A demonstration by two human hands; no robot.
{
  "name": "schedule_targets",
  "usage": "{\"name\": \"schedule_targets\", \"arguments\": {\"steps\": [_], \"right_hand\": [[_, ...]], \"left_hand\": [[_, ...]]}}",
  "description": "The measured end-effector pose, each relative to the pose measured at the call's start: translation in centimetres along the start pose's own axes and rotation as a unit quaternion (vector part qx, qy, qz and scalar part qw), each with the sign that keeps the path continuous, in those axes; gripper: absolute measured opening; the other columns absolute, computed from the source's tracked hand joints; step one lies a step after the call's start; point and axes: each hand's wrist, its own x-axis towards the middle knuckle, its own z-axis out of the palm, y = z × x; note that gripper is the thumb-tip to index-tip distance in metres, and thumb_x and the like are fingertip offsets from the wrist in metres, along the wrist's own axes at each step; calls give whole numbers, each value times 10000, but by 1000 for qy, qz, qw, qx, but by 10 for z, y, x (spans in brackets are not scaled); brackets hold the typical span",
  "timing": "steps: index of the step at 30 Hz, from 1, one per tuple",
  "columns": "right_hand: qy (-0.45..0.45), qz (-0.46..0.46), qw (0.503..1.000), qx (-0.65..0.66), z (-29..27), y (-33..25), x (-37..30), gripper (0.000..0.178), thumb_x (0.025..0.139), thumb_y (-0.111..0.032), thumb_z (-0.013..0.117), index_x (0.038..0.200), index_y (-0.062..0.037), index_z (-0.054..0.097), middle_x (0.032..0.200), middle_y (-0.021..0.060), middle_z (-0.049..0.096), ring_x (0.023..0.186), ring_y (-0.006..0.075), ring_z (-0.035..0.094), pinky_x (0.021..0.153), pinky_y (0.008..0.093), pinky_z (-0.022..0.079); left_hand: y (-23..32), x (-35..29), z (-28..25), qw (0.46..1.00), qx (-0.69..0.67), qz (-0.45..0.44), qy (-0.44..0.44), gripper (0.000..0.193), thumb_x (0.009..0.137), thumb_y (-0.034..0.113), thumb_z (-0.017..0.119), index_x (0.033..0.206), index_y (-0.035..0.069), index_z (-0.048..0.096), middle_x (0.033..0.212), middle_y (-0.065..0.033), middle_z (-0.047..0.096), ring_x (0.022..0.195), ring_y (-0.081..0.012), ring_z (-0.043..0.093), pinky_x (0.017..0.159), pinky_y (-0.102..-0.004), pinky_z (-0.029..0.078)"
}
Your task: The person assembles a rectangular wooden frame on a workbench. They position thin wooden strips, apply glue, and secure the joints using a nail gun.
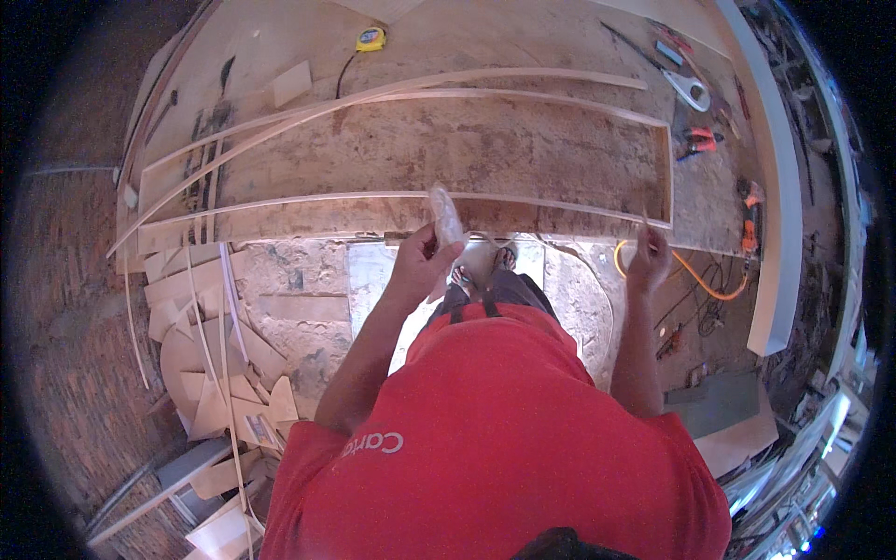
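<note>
My left hand (pixel 422 266) is wrapped round a translucent whitish bottle-like thing (pixel 445 217), held tilted up over the near rail of a long wooden frame (pixel 345 195). Its exact kind is hard to tell. My right hand (pixel 649 260) is closed just in front of the frame's near right corner. A thin, pale tip shows above its fingers, too small to name. The narrow rectangular frame lies on the workbench (pixel 439 149). One loose thin wooden strip (pixel 308 114) crosses over its left end and runs along the far side.
A yellow tape measure (pixel 371 38) lies at the back. At the right are a handsaw (pixel 689 91), red-handled pliers (pixel 702 140), an orange-and-black tool (pixel 749 217) with an orange hose (pixel 695 278), and a long pale board (pixel 777 196). Wood offcuts (pixel 215 373) lie on the left floor.
</note>
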Motion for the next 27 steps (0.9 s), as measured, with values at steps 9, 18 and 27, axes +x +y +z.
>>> {"name": "schedule_targets", "arguments": {"steps": [9,18,27], "right_hand": [[17,90,990,-105,-91,75,-53,180,966,-161,702,1061,-8,706,999,142,681,948,278,642,854,399,518],[134,99,968,-186,-118,39,-30,275,884,-194,749,1088,-18,697,978,141,659,952,336,625,879,439,505],[-117,-26,993,14,19,-124,-160,590,856,-220,847,1367,-59,603,1192,132,685,1111,255,644,1002,405,507]], "left_hand": [[20,37,33,997,-75,-25,3,329,987,198,690,1238,-7,632,1056,-73,690,950,-154,647,880,-316,514],[46,79,28,966,-226,-32,-125,367,993,158,634,1329,22,577,1104,-93,673,974,-218,676,864,-361,553],[52,51,-35,935,-255,-27,-244,313,1046,105,598,1349,44,549,1212,-93,650,1100,-203,635,960,-354,526]]}}
